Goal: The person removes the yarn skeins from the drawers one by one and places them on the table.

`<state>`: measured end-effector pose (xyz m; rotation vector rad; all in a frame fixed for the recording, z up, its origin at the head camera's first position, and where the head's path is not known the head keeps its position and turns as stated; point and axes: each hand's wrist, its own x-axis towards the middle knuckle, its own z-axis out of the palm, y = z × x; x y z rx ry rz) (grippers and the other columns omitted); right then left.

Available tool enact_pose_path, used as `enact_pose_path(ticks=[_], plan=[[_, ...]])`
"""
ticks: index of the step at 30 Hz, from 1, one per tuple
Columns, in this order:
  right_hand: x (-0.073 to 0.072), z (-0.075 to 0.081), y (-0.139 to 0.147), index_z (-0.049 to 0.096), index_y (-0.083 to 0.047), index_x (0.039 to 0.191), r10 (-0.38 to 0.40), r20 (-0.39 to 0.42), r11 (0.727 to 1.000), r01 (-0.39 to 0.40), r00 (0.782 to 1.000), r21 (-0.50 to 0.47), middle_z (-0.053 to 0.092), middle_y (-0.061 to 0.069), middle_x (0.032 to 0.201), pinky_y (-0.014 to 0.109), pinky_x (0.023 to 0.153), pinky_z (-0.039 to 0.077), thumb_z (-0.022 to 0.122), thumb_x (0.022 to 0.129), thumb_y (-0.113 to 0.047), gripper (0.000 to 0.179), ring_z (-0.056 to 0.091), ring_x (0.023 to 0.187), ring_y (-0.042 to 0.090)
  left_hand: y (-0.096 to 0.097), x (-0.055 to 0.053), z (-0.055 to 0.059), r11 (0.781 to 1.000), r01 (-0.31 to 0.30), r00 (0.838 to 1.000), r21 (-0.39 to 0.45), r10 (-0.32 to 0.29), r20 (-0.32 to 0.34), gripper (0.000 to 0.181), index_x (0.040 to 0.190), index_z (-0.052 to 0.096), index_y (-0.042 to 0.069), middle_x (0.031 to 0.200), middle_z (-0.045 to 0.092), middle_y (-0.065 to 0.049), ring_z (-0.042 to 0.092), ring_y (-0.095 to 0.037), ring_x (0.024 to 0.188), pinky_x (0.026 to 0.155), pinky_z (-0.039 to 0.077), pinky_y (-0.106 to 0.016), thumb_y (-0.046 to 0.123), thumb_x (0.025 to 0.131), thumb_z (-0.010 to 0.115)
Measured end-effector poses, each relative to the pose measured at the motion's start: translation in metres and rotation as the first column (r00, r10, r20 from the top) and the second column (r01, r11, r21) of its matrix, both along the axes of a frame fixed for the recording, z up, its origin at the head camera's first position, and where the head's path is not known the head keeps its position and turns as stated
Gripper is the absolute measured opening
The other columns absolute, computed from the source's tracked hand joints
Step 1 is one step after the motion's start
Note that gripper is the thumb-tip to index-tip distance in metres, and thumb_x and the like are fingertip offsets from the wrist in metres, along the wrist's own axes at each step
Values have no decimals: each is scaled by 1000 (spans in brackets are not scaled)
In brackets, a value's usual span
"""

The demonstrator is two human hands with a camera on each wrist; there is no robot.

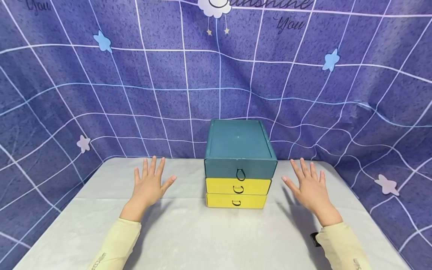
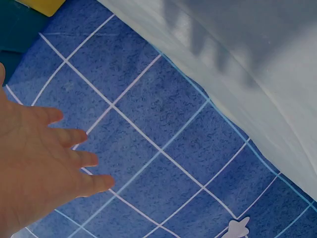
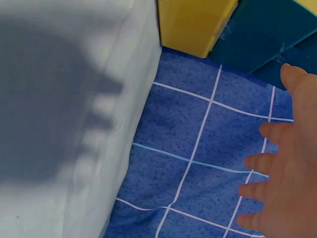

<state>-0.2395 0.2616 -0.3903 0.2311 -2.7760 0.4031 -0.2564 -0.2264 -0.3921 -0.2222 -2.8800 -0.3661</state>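
A small drawer box stands on the table in the head view, with a teal top section and two yellow drawers below it. Each of its three fronts carries a black loop handle. Left of the box, my left hand is held over the table with fingers straight and spread, holding nothing. On the other side my right hand is spread the same way, its thumb pointing toward the box. Both wrist views show the hands apart from the box.
A white cloth covers the table. Behind it and at both sides hangs a blue-purple curtain with white grid lines and star prints. A black object shows at the right sleeve's cuff. Both arms cast shadows on the cloth.
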Motion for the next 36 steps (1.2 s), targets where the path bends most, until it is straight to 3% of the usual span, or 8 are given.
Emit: enact_pose_path(ticks=[6, 17, 29, 36], plan=[[1, 7, -1, 21, -14, 154, 30, -18, 999, -30, 999, -15, 21, 25, 155, 69, 109, 2, 39, 98, -55, 71, 9, 141, 50, 1, 2, 3, 1000, -2, 1000, -1, 2, 7, 83, 154, 13, 7, 158, 2, -24, -11, -46, 142, 108, -13, -68, 61, 96, 38], [2, 22, -6, 31, -6, 149, 108, -138, 993, -113, 984, -27, 31, 25, 150, 65, 111, 11, 45, 100, -44, 64, 21, 138, 49, 4, 6, 8, 1000, 11, 1000, 2, -11, -20, 85, 154, 16, 7, 158, 6, -24, -6, -47, 142, 110, -9, -67, 66, 95, 32], [4, 41, -14, 36, -3, 147, 191, -262, 975, -214, 946, -61, 40, 22, 147, 62, 109, 21, 51, 99, -34, 59, 28, 138, 43, 9, 13, 19, 999, 33, 998, 10, -33, -62, 79, 152, 24, 6, 157, 12, -25, -2, -46, 143, 112, -6, -65, 61, 97, 37], [6, 53, -20, 36, -6, 148, 247, -297, 951, -290, 922, -111, 38, 18, 149, 61, 111, 21, 49, 101, -30, 54, 27, 140, 39, 12, 17, 23, 998, 56, 994, 3, -55, -98, 77, 152, 24, 7, 156, 15, -24, 0, -45, 144, 113, -3, -64, 59, 97, 38]])
